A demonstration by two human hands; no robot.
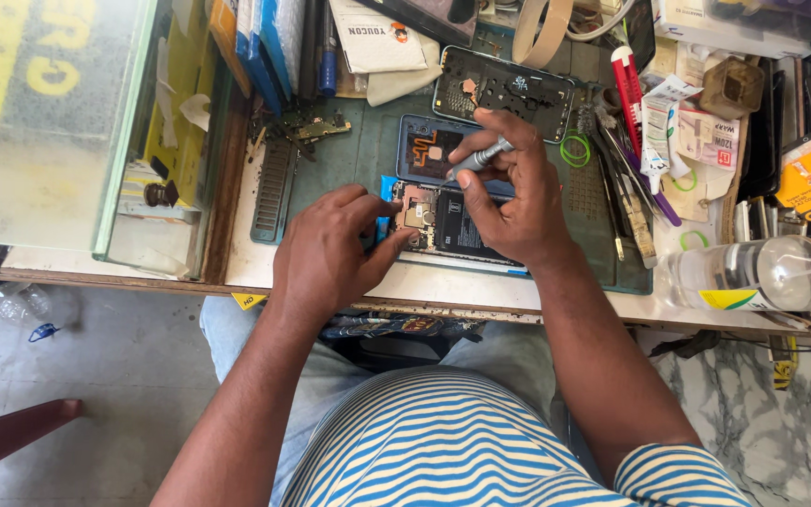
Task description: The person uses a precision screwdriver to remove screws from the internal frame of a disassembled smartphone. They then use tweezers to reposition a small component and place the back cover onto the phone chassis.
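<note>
A clear plastic bottle [753, 274] lies on its side at the bench's right edge. A red-handled cutter [627, 86] rests near tweezers [619, 192] on the green mat [330, 160]. A green rubber band [574, 150] sits beside a black phone frame [504, 91]. A tape roll [542, 30] stands at the back. A glass pane [49, 122] covers the left side.

floor [114, 376]: pale marbled tile | workbench [481, 286]: white top, wood edge | glass case [49, 122] at left | daylight

mat [349, 160] dark green | shirt [443, 441] blue-white striped | cutter [627, 84] red | screwdriver [477, 158] grey
</note>
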